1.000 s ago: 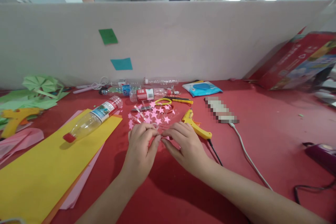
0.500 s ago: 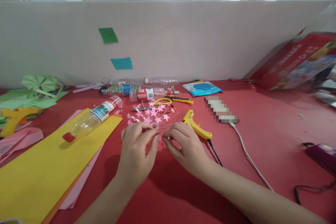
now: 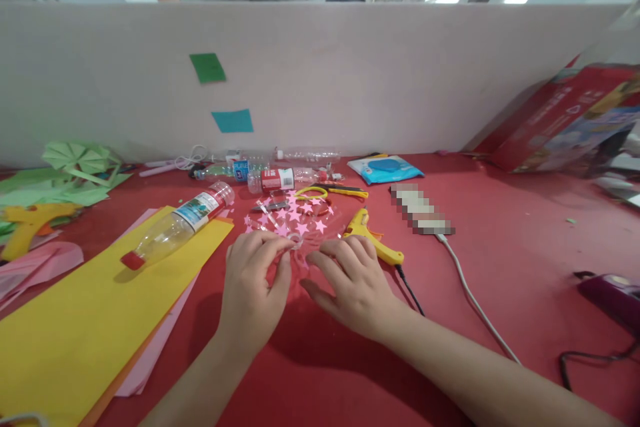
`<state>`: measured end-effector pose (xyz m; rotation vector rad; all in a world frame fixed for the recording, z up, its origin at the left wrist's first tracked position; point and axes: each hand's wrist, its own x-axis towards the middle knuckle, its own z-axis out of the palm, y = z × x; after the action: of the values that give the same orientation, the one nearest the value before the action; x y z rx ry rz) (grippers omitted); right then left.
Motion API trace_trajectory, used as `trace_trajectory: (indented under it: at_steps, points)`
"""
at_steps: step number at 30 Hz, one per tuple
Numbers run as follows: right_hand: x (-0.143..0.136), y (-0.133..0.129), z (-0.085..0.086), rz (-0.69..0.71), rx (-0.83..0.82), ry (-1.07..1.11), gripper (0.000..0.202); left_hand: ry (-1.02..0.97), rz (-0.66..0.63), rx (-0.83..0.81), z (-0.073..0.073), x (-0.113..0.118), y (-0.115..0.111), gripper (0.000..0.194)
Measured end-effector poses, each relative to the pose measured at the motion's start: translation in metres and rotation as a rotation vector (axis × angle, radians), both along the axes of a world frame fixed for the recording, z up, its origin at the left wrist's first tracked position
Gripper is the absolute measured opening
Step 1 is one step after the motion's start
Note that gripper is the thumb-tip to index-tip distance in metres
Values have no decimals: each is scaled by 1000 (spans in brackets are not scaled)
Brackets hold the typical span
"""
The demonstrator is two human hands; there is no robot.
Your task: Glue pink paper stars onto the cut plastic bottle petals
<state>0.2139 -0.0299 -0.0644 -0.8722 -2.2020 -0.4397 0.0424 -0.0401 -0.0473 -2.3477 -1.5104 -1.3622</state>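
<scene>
My left hand [image 3: 257, 287] is at the near left side of a clear plastic piece [image 3: 330, 217] dotted with pink stars [image 3: 302, 227]. Its thumb and forefinger come together in a pinch beside a small clear ring [image 3: 295, 238]; what lies between the fingertips is too small to make out. On the right of that ring, my right hand [image 3: 353, 283] hovers with thumb and fingers apart, holding nothing visible. A yellow glue gun [image 3: 373, 238] lies just beyond the right hand, its black cord running toward me.
On the left, a plastic bottle [image 3: 177, 223] lies on yellow paper [image 3: 100, 307]. Several bottles [image 3: 280, 180] and yellow-handled scissors [image 3: 311, 193] lie behind the stars. A blue wipes pack [image 3: 385, 169], a blurred phone-like object [image 3: 423, 210] and a purple tool [image 3: 613, 297] are rightward.
My hands have moved apart: the left shifted slightly left, and the right opened its pinch, thumb now clear of the fingers. More of the clear ring shows between them.
</scene>
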Motion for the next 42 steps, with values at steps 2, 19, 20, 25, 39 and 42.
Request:
trace_trajectory:
  at_steps: [2,19,20,25,39,42]
  points:
    - [-1,1,-1,-11,-17,2,16,-13,3,12,0,0,0,14]
    - [51,28,44,-145,-603,55,11,53,15,158,9,-13,-4,18]
    - [52,28,42,-125,-618,34,14,60,8,162,9,-13,-4,21]
    - [57,28,28,-111,-565,-108,22,68,-54,202,12,-11,-9,19]
    - [45,20,-4,-244,-506,-460,16,270,-383,-288,-16,17,-26,26]
    - [46,21,-4,-255,-554,-418,19,213,-329,-372,-21,17,-23,27]
